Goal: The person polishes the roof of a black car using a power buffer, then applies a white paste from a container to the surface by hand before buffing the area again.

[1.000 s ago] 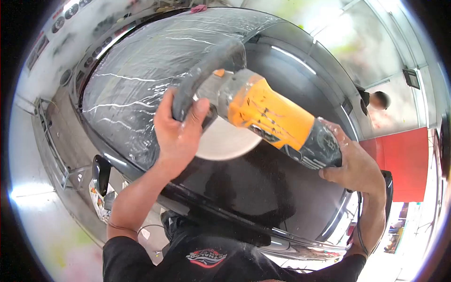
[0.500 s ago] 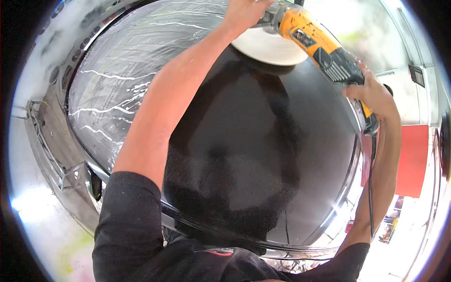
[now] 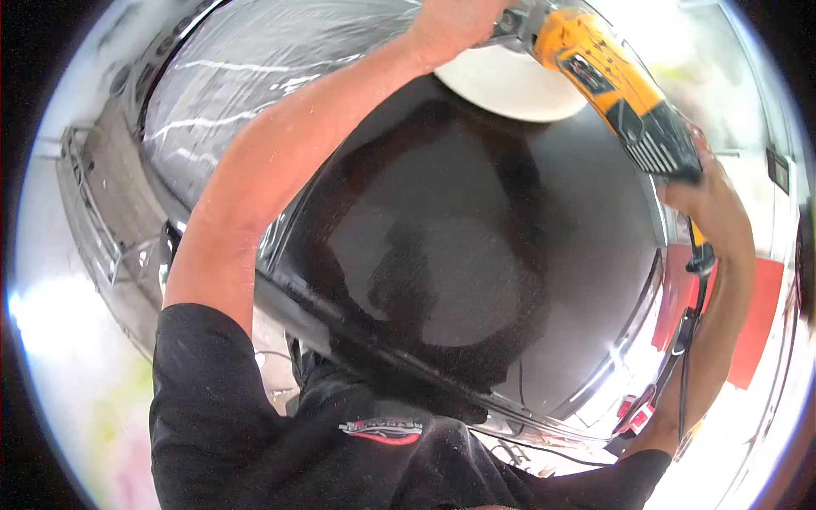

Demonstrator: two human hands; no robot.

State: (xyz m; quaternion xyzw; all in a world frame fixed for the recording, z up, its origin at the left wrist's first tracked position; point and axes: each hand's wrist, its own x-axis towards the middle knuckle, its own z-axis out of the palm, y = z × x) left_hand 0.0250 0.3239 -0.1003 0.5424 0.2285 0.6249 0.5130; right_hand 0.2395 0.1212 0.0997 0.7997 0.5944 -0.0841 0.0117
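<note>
Beyond the car's left edge stood a metal frame [image 3: 116,263], with a dark side mirror [image 3: 168,246] jutting toward it. Next came the clear plastic sheet [image 3: 229,93], creased and streaked white, bordering the dark panel [image 3: 442,280]. The person's left forearm crossed over that border. Low down, a red-and-white logo [image 3: 382,429] showed on the black shirt [image 3: 340,476], its lettering too small and distorted for me to read. Past the panel's near edge, close against the shirt, glossy bodywork opened wide; the broad room for moving lay between that edge and the pale round pad [image 3: 510,89], at the panel's far side.

At the top, the left hand [image 3: 455,25] was at the front of the yellow-and-black polisher [image 3: 595,68]; its fingers ran out of view, so I could not tell how tightly they closed. The polisher sat above the pad, slanting down to the right, a dark label on its yellow body, the print illegible. Around its black rear end the right hand [image 3: 701,183] was wrapped firmly. Farther right, the cable [image 3: 699,297] hung close along the right forearm, which passed in front of a red board [image 3: 761,314].
</note>
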